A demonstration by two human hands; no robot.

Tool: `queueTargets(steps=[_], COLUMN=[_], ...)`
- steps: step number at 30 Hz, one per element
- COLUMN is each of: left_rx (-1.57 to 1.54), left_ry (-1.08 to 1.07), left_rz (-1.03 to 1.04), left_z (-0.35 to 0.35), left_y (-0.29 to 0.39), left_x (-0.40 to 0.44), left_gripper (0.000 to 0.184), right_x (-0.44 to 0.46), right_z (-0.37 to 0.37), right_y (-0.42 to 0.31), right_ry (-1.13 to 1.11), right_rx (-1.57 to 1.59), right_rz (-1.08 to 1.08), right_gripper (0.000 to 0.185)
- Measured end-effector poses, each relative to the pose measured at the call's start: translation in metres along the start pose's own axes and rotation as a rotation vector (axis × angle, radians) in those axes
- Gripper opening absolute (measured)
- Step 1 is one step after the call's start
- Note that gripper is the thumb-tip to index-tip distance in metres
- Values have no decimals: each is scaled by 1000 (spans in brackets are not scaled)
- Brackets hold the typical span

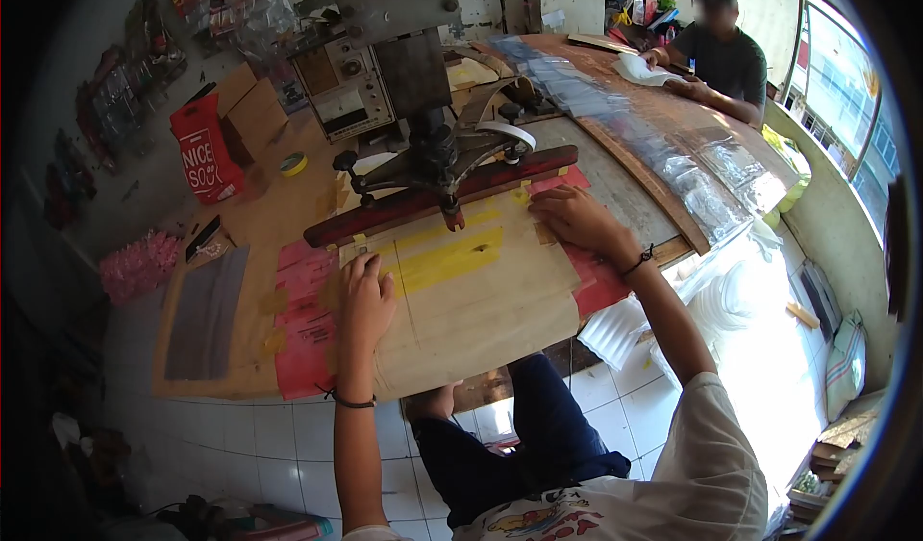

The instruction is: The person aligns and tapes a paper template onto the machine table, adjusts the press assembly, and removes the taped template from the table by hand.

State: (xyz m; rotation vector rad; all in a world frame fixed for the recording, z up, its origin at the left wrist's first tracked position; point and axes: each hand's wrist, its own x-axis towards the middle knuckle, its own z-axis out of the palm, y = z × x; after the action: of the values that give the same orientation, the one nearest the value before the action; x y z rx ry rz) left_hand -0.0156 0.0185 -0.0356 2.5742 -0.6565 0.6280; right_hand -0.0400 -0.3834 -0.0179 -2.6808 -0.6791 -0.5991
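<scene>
A tan sheet [481,320] with yellow tape strips [452,262] lies in front of me under a press machine. My left hand [368,301] rests on the sheet's left edge, fingers pointing forward towards the press. At the far right corner, my right hand [582,219] lies with its fingers stretched over the sheet. Neither hand visibly holds anything loose. The press's long dark-red bar [385,219] hangs just beyond my fingertips, over the sheet's far edge. Red sheets [306,315] with dark marks show on both sides of the tan one.
A grey rectangular sheet [207,312], a yellow tape roll [293,164] and a red bag [205,151] sit on the left. Pink packets [141,264] lie beyond. At the right-hand table [635,108], covered partly with clear plastic, a person [723,60] handles white material.
</scene>
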Motion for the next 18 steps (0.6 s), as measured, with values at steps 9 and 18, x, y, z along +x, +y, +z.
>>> queueTargets(steps=[9, 18], left_rx=[-5, 4], left_ry=[-40, -35], left_rz=[-15, -5], left_z=[-8, -7], left_y=[5, 6], left_x=[0, -1], left_gripper=[38, 39], right_x=[0, 0], right_z=[-2, 1], right_y=[-4, 0], right_ry=[30, 14], right_rx=[-23, 33], right_rz=[-30, -10], right_gripper=[27, 26])
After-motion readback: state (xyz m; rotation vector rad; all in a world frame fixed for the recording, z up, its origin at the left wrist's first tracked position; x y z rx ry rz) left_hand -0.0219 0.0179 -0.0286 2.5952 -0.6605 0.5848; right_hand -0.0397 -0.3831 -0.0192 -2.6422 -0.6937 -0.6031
